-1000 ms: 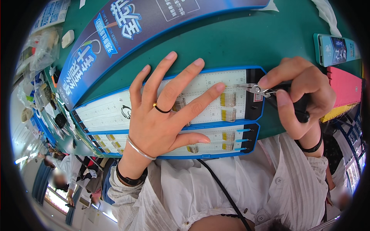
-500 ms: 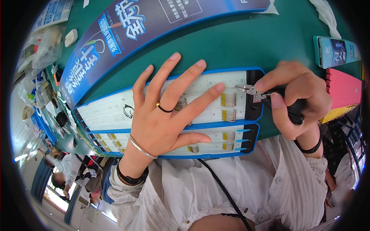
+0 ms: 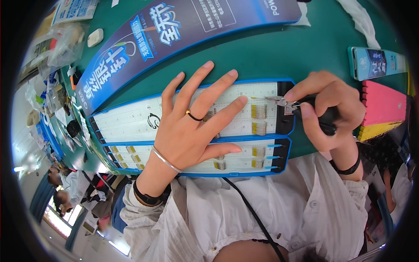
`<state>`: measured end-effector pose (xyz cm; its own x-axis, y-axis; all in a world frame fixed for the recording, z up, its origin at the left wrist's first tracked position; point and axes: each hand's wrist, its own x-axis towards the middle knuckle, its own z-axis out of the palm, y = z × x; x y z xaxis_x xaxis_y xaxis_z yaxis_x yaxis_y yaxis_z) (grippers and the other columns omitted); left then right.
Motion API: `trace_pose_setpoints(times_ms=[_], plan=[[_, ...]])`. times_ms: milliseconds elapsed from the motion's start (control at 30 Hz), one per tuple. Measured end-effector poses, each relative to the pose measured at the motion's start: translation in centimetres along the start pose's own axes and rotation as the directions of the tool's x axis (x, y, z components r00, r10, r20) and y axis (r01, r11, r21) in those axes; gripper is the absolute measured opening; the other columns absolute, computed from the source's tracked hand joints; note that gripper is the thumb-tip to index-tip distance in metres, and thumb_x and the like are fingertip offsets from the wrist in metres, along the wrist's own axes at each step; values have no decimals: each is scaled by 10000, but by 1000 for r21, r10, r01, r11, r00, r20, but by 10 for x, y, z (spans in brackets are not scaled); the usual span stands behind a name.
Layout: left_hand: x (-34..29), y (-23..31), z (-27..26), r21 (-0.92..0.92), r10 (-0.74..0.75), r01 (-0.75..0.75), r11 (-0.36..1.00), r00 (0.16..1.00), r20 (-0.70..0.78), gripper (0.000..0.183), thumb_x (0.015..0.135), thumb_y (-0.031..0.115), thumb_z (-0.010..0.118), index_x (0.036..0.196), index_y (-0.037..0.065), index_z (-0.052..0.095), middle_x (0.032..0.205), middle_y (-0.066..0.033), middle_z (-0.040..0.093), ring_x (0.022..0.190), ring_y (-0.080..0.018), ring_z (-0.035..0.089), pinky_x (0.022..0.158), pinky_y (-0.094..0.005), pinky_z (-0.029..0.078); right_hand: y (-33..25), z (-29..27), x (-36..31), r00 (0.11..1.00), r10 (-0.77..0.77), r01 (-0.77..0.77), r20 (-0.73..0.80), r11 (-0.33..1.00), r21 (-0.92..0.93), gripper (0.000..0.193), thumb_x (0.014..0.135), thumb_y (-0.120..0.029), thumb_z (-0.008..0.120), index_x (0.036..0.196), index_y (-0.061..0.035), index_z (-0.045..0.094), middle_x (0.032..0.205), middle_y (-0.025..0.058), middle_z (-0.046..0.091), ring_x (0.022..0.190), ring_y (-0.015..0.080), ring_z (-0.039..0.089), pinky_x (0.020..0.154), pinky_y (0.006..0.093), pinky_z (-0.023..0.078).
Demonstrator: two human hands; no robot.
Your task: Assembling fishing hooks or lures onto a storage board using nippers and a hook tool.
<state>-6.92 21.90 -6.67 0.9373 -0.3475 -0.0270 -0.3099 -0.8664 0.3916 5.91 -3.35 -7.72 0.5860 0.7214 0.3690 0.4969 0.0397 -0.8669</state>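
My left hand (image 3: 195, 126), with a ring and bracelets, lies flat with fingers spread on a long white board with a blue rim (image 3: 131, 120), pressing it onto the green table. Small yellow coils (image 3: 258, 111) sit in rows on the board near its right end. My right hand (image 3: 325, 109) grips small black-handled pliers (image 3: 286, 103), whose metal tip rests at the board's black right end, just beside the coils. A second, similar board (image 3: 244, 157) lies nearer to me, partly under my left palm.
A large blue printed board (image 3: 174, 30) lies further back on the green table (image 3: 270, 56). A teal box (image 3: 375, 62), then pink (image 3: 384, 105) and yellow foam blocks stand at the right. Bags and small items crowd the left edge. A black cable runs across my white shirt.
My left hand and the boards have stayed put. My right hand with the pliers has hardly shifted at the board's right end.
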Motion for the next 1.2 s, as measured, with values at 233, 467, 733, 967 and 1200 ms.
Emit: trace_pose_setpoints(times_ms=[233,467,733,967,1200], plan=[[-17,1,-23,-10,-73,73,997,996,-49,710,867,690,545,1336,164,629,1497,-130,493,1423,-398,383,1168,-589,189,1,3,2,995,-2,13,-104,994,112,229,747,82,669,773,-50,484,867,213,709,713,196,640,593,256,489],[-65,-18,-40,-88,-234,229,970,971,-57,546,861,348,718,1336,96,626,1504,-145,487,1446,-410,339,1174,-547,234,-29,15,10,994,85,-71,-74,983,171,217,775,57,662,827,-55,484,939,255,700,719,189,618,630,264,501],[-54,-19,-14,-30,-150,149,988,988,-32,630,799,547,643,1316,188,657,1518,-58,494,1445,-378,340,1159,-562,273,-13,49,32,992,114,-119,44,987,105,309,722,3,814,759,-57,513,920,213,718,749,205,661,608,276,518],[-54,-21,-10,42,-136,139,989,988,-70,561,862,616,527,1239,244,714,1463,-28,561,1406,-332,415,1159,-504,268,-12,49,36,986,127,-138,108,985,105,325,707,9,819,752,-62,504,914,244,712,734,213,674,597,279,527],[-54,-24,-7,39,-129,132,990,989,-78,542,875,623,513,1230,270,723,1452,-34,572,1383,-337,446,1156,-499,269,-9,49,37,988,80,-90,135,994,67,307,715,3,816,753,-50,516,900,262,712,701,218,685,577,276,536]])
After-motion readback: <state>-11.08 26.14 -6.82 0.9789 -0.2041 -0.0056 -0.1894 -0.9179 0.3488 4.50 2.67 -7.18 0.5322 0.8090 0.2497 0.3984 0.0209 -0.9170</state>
